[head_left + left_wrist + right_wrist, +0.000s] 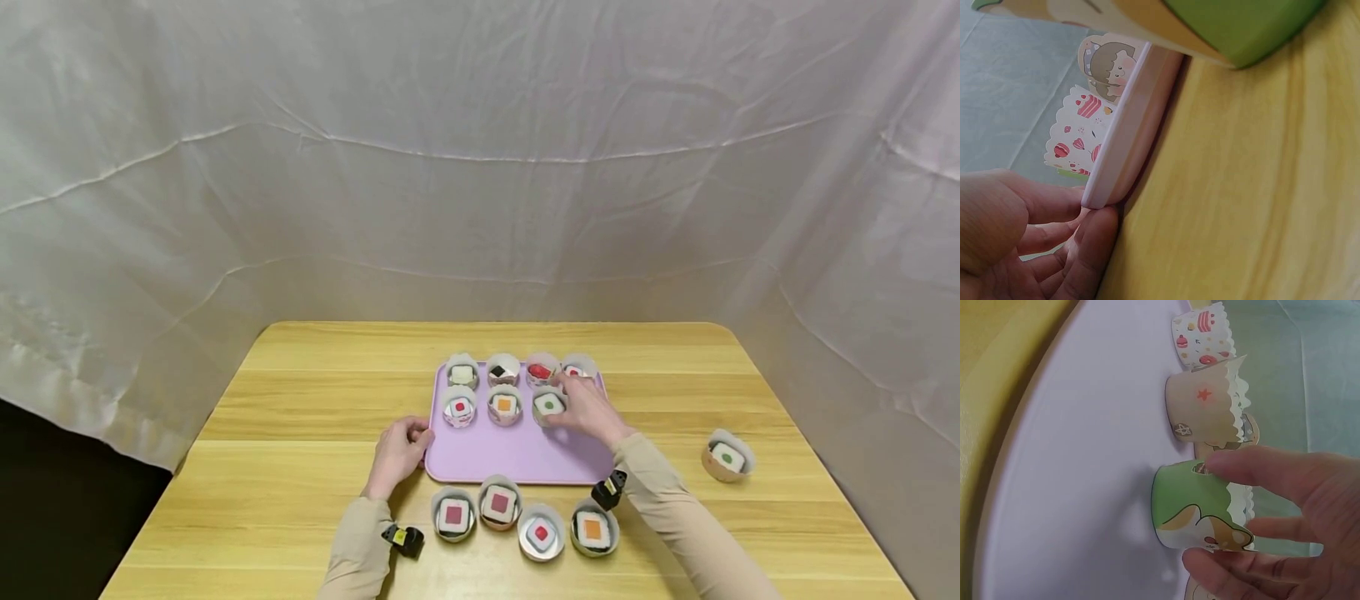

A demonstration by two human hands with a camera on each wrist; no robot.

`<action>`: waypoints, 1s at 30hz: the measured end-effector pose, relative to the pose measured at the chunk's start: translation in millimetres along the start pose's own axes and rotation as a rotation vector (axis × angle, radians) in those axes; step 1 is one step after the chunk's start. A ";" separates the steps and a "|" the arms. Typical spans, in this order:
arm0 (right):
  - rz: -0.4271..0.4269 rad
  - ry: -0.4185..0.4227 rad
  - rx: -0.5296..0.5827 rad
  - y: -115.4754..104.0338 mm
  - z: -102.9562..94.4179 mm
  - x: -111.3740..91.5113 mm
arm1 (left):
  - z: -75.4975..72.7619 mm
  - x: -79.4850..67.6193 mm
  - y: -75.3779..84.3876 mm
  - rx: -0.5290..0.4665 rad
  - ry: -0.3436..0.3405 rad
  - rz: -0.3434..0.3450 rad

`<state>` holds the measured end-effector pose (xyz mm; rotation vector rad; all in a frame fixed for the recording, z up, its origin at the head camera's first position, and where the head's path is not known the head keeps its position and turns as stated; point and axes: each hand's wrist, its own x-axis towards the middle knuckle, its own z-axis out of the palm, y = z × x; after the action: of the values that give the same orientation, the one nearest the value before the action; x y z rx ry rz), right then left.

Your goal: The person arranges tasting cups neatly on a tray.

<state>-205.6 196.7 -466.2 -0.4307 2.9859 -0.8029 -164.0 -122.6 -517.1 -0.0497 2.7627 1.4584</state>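
My right hand [588, 410] grips a green paper baking cup [1188, 500] with a puppy print, thumb on one side and fingers on the other. That cup stands on the lilac tray [495, 454] and holds a white sushi-like piece with a green centre [549, 404]. At the tray's left edge, my left hand [400, 454] pinches the rim between thumb and fingers, as the left wrist view shows close up. Left of the gripped cup are an orange-centred cup [505, 406] and a red-centred cup [459, 407]. Several more filled cups line the tray's far side, including a black-topped one [503, 371].
In front of the tray stand several filled cups, among them a maroon-centred one [453, 515], a red-centred one [542, 533] and an orange-centred one [594, 530]. A green-centred cup [727, 457] sits apart on the wooden table [300, 375] at right. Grey curtains [480, 208] surround it.
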 end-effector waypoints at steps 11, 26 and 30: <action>0.085 -0.061 0.024 -1.9 -3.0 1.4 | -0.2 -0.3 -0.5 -0.003 0.001 0.010; 0.087 -0.046 -0.006 -2.6 -3.2 7.4 | 0.3 -0.3 -1.1 -0.016 -0.005 0.001; 0.093 -0.048 -0.010 -4.1 -3.0 8.3 | 0.5 0.2 -2.2 -0.029 -0.008 -0.012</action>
<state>-212.8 192.4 -461.2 -0.3047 2.9420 -0.7590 -164.1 -123.4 -519.2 -0.0608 2.7303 1.4922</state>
